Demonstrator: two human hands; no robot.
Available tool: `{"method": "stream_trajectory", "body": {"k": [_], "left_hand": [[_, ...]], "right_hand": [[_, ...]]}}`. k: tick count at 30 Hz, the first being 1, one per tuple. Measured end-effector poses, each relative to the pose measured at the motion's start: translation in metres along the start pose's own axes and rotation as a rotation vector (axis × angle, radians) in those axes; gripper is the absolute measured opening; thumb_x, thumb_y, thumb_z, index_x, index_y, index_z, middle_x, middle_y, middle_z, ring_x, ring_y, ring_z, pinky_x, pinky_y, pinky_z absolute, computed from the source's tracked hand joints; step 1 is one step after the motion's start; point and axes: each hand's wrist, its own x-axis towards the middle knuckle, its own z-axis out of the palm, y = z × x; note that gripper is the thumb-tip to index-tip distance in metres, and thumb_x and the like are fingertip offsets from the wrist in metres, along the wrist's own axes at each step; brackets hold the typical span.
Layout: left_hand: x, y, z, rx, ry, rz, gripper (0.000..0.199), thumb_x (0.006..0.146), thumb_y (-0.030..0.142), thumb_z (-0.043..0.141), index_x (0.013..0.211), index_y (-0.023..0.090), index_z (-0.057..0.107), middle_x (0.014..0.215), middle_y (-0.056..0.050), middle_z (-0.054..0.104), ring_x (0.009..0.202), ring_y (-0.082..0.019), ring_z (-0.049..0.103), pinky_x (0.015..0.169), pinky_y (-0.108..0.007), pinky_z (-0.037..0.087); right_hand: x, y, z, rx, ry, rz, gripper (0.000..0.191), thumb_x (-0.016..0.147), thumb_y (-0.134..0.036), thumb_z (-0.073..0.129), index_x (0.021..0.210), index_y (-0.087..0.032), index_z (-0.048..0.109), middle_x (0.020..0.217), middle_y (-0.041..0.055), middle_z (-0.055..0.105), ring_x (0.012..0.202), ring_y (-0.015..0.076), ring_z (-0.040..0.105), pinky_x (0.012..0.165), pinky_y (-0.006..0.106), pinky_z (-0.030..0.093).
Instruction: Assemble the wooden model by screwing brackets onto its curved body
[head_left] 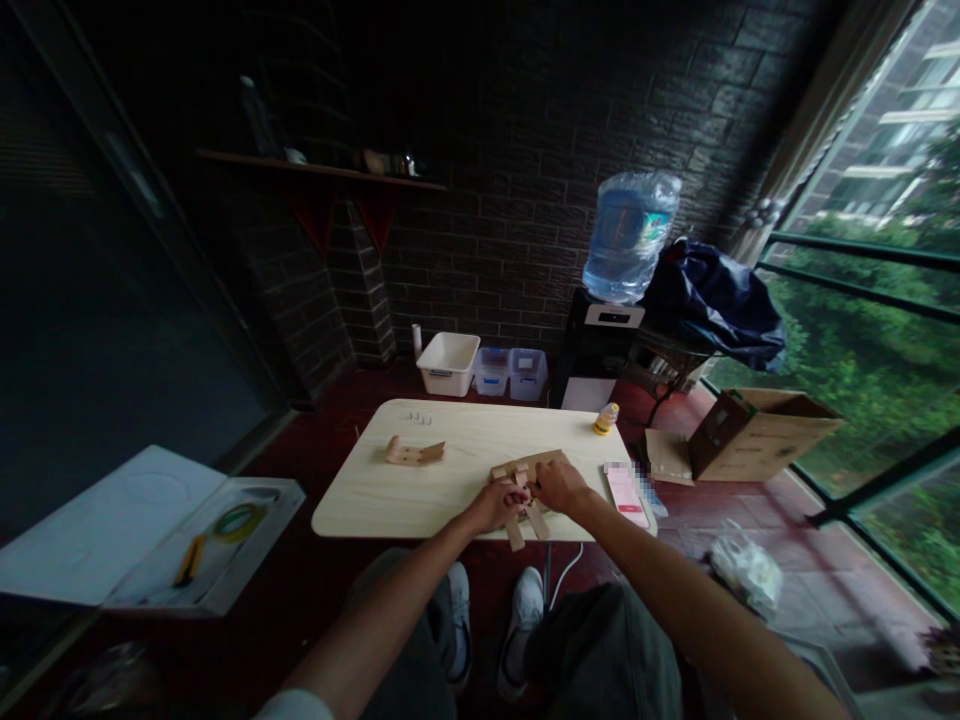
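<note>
Near the table's front edge, both hands meet over a flat brown cardboard piece [551, 461] with several cut strips [537, 521] sticking out toward me. My left hand [499, 504] is closed at the left side of it, fingertips pinched near its middle. From the right, my right hand [559, 485] is curled with its fingers pressed to the same spot. Whatever small thing lies between the fingertips is hidden. A separate bent cardboard piece [415, 456] with small holes lies to the left on the table.
On the pale table [360, 500] are several small pieces [420, 418], a yellow-capped bottle [606, 418] and a phone [626, 495]. Bins [448, 362] and a water dispenser [600, 345] stand behind. An open white box [225, 560] is at left, a cardboard box [739, 440] at right.
</note>
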Motion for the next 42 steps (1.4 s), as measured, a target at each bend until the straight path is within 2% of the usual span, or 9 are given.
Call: {"method": "stream_trajectory", "body": {"k": [5, 10, 14, 19, 24, 29, 34, 37, 42], "left_hand": [[0.000, -0.005, 0.001, 0.016, 0.011, 0.014, 0.022, 0.078, 0.018, 0.070, 0.099, 0.017, 0.077, 0.098, -0.005, 0.069, 0.075, -0.013, 0.061, 0.074, -0.023, 0.050], [0.003, -0.009, 0.001, 0.039, 0.008, 0.013, 0.021, 0.080, 0.021, 0.069, 0.100, 0.018, 0.077, 0.097, -0.005, 0.069, 0.074, -0.013, 0.061, 0.073, -0.024, 0.050], [0.003, -0.009, 0.002, 0.048, 0.001, -0.005, 0.022, 0.079, 0.021, 0.069, 0.099, 0.018, 0.077, 0.096, -0.005, 0.070, 0.073, -0.013, 0.060, 0.072, -0.024, 0.050], [0.002, -0.006, 0.004, 0.019, 0.012, 0.000, 0.019, 0.078, 0.019, 0.068, 0.095, 0.015, 0.076, 0.095, -0.005, 0.070, 0.074, -0.013, 0.061, 0.071, -0.024, 0.049], [0.001, -0.001, 0.002, 0.034, 0.031, -0.011, 0.020, 0.079, 0.021, 0.069, 0.097, 0.018, 0.077, 0.093, -0.004, 0.071, 0.076, -0.014, 0.062, 0.074, -0.025, 0.051], [0.001, 0.001, 0.000, 0.034, 0.029, -0.014, 0.021, 0.079, 0.021, 0.070, 0.098, 0.018, 0.077, 0.101, -0.006, 0.071, 0.076, -0.014, 0.062, 0.075, -0.024, 0.051], [0.000, 0.003, -0.001, 0.054, -0.009, 0.006, 0.017, 0.081, 0.019, 0.067, 0.095, 0.017, 0.077, 0.095, -0.005, 0.071, 0.078, -0.015, 0.062, 0.073, -0.025, 0.049], [0.000, 0.004, -0.002, 0.063, -0.014, -0.003, 0.018, 0.081, 0.018, 0.066, 0.096, 0.016, 0.076, 0.094, -0.005, 0.071, 0.079, -0.015, 0.061, 0.074, -0.025, 0.049], [0.000, 0.002, -0.001, 0.086, 0.006, -0.007, 0.020, 0.080, 0.018, 0.067, 0.098, 0.017, 0.076, 0.096, -0.005, 0.070, 0.079, -0.015, 0.062, 0.076, -0.026, 0.050]], "right_hand": [[-0.002, 0.000, -0.007, -0.018, -0.042, -0.092, 0.048, 0.096, -0.050, 0.053, 0.122, -0.010, 0.066, 0.110, 0.0215, 0.074, 0.105, 0.0305, 0.071, 0.086, 0.037, 0.052], [-0.001, 0.002, -0.007, -0.036, -0.057, -0.217, 0.037, 0.096, -0.030, 0.057, 0.128, -0.012, 0.061, 0.113, 0.0182, 0.075, 0.105, 0.0261, 0.072, 0.085, 0.033, 0.052], [0.001, 0.001, -0.004, -0.039, -0.043, -0.176, 0.036, 0.097, -0.036, 0.056, 0.120, -0.011, 0.066, 0.108, 0.0201, 0.075, 0.102, 0.0281, 0.073, 0.082, 0.034, 0.053], [0.002, -0.001, -0.002, -0.026, -0.064, -0.033, 0.049, 0.098, -0.051, 0.050, 0.107, -0.009, 0.074, 0.105, 0.0235, 0.075, 0.102, 0.0318, 0.072, 0.081, 0.037, 0.054], [-0.003, 0.001, -0.005, -0.012, -0.016, -0.093, 0.046, 0.095, -0.045, 0.056, 0.125, -0.011, 0.064, 0.111, 0.0210, 0.075, 0.104, 0.0303, 0.072, 0.083, 0.037, 0.054], [-0.004, 0.003, -0.006, -0.039, -0.051, -0.181, 0.035, 0.094, -0.025, 0.058, 0.125, -0.012, 0.063, 0.110, 0.0194, 0.075, 0.103, 0.0286, 0.072, 0.082, 0.035, 0.053], [0.003, -0.002, 0.000, -0.028, -0.030, -0.068, 0.040, 0.099, -0.039, 0.050, 0.118, -0.010, 0.068, 0.112, 0.0222, 0.074, 0.103, 0.0295, 0.072, 0.084, 0.036, 0.053], [0.007, -0.007, 0.001, -0.036, -0.042, 0.008, 0.041, 0.098, -0.040, 0.050, 0.117, -0.009, 0.069, 0.113, 0.0232, 0.073, 0.103, 0.0297, 0.071, 0.086, 0.037, 0.052], [0.000, -0.004, -0.005, 0.007, -0.038, -0.093, 0.047, 0.095, -0.039, 0.055, 0.132, -0.010, 0.059, 0.113, 0.0223, 0.074, 0.104, 0.0313, 0.071, 0.083, 0.038, 0.053]]}}
